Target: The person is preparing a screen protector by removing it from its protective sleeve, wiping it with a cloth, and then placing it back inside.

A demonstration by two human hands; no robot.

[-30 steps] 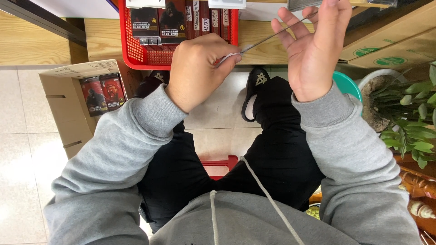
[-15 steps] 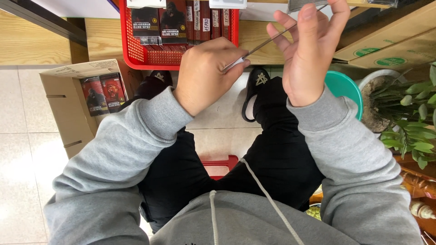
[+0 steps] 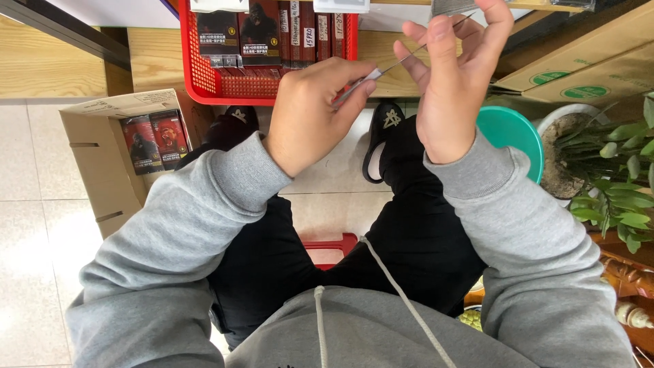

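While pinched in the left hand [image 3: 310, 112], thin metal tool [image 3: 381, 70] slants up-right to right hand's [image 3: 453, 82] loosely spread fingers, red basket [image 3: 204, 78] beyond, cardboard box [image 3: 102, 157] left.

A red basket [image 3: 204, 75] sits on a wooden shelf [image 3: 54, 65] at the top, with dark boxes [image 3: 272, 31] standing inside it along its back wall. On the tiled floor [image 3: 27, 225] at the left stands an open cardboard box [image 3: 102, 163] (two small red boxes [image 3: 153, 140] peek out of it). Flat cardboard boxes [image 3: 579, 68] lie at the top right. Near the right edge of the floor are a teal stool [image 3: 518, 140] and a green plant [image 3: 620, 184] in a white pot [image 3: 565, 112].
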